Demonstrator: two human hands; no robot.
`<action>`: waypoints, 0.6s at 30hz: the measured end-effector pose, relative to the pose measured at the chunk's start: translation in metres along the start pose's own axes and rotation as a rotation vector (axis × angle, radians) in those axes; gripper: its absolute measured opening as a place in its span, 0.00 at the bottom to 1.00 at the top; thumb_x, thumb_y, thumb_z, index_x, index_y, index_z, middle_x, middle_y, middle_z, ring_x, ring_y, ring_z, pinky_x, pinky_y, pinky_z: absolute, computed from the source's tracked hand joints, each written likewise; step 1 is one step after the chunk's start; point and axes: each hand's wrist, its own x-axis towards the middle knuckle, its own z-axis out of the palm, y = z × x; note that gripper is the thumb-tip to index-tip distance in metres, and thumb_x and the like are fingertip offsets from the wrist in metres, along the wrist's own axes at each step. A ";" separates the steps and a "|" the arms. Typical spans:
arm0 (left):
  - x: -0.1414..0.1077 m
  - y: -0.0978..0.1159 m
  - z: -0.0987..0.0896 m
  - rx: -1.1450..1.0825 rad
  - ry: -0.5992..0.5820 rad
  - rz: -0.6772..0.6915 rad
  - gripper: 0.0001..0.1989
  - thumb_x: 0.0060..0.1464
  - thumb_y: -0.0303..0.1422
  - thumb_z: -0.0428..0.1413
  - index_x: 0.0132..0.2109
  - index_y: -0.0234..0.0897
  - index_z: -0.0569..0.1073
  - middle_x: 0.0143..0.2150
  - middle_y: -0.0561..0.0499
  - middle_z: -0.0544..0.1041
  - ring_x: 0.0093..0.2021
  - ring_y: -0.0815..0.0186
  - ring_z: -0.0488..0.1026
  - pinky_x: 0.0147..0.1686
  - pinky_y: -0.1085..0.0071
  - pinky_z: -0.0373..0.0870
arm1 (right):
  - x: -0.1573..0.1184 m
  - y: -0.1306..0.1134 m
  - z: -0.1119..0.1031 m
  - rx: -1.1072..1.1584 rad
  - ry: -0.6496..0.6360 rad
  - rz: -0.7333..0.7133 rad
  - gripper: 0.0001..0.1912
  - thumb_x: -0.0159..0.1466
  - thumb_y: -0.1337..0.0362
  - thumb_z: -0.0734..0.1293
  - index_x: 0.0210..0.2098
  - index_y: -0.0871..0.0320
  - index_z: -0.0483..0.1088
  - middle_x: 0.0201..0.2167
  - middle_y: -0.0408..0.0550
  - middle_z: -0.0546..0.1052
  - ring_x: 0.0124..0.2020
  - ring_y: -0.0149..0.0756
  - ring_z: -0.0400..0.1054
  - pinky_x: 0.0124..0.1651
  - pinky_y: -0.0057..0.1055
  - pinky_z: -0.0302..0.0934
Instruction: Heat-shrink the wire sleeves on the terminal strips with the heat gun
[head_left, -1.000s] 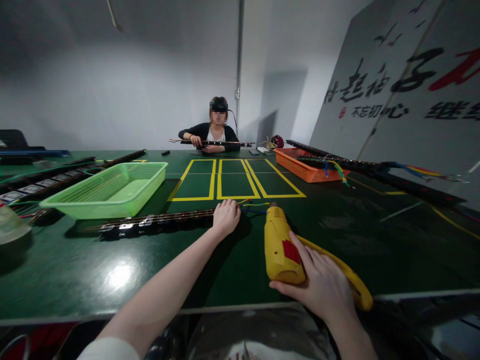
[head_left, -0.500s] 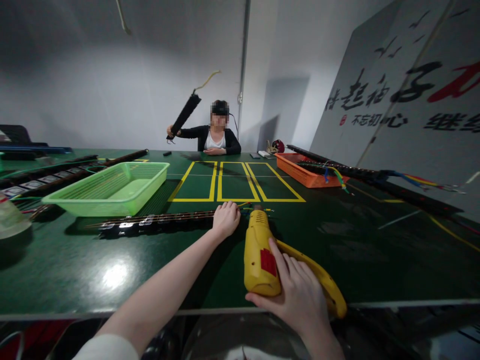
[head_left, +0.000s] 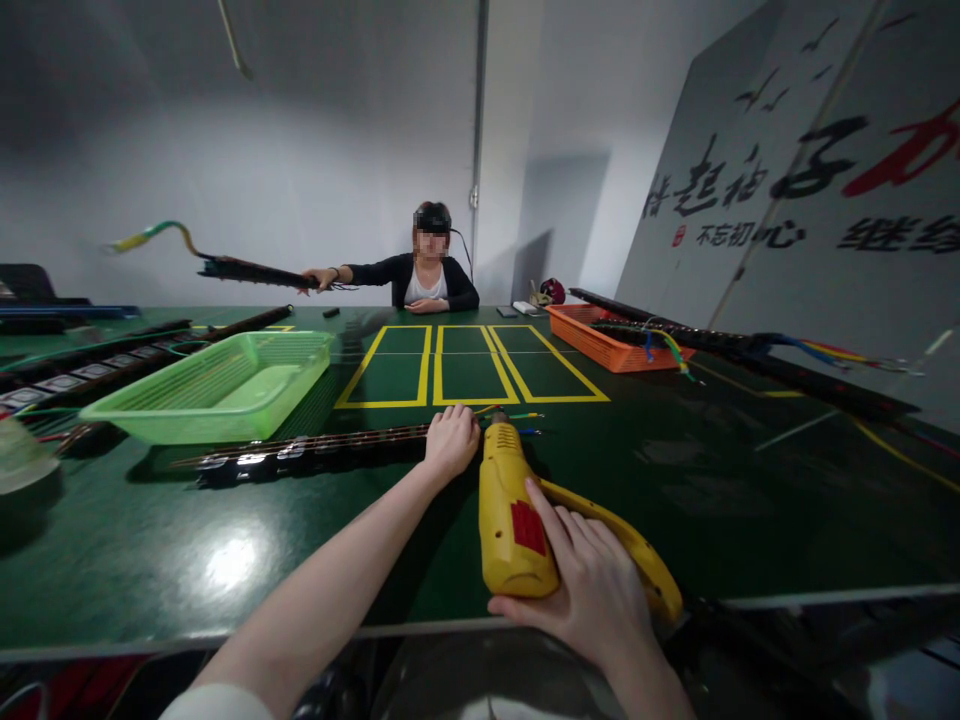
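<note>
So my right hand (head_left: 592,570) is wrapped round the back of this yellow heat gun (head_left: 514,520), which lies on the green surface (head_left: 720,540), nozzle by the wire ends. Looks stiff and chunky, so I'd grip the body (metal tip's probably hot). My left hand (head_left: 452,440), arm stretched forward, clamps the end of the dark strip (head_left: 322,452); probably light, slick, a bit fragile at the wires (head_left: 525,416).
</note>
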 end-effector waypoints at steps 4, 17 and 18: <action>0.001 0.000 -0.001 -0.020 -0.010 -0.008 0.12 0.61 0.34 0.41 0.39 0.35 0.67 0.41 0.47 0.71 0.44 0.62 0.66 0.41 0.67 0.59 | -0.004 0.015 0.001 -0.035 -0.032 0.060 0.55 0.48 0.31 0.58 0.62 0.63 0.48 0.40 0.51 0.73 0.40 0.39 0.67 0.43 0.35 0.56; 0.000 0.001 -0.003 -0.068 -0.005 0.001 0.13 0.61 0.34 0.40 0.39 0.35 0.67 0.41 0.48 0.71 0.43 0.63 0.67 0.41 0.66 0.59 | -0.010 0.038 0.001 -0.176 0.037 0.072 0.55 0.48 0.31 0.58 0.63 0.62 0.48 0.36 0.49 0.73 0.35 0.38 0.67 0.39 0.34 0.58; 0.000 0.000 -0.003 -0.065 0.000 0.001 0.13 0.61 0.34 0.40 0.39 0.35 0.67 0.41 0.48 0.71 0.43 0.63 0.67 0.40 0.66 0.59 | -0.009 0.037 0.001 -0.184 0.048 0.069 0.55 0.48 0.30 0.58 0.62 0.63 0.49 0.35 0.49 0.73 0.34 0.38 0.67 0.39 0.34 0.57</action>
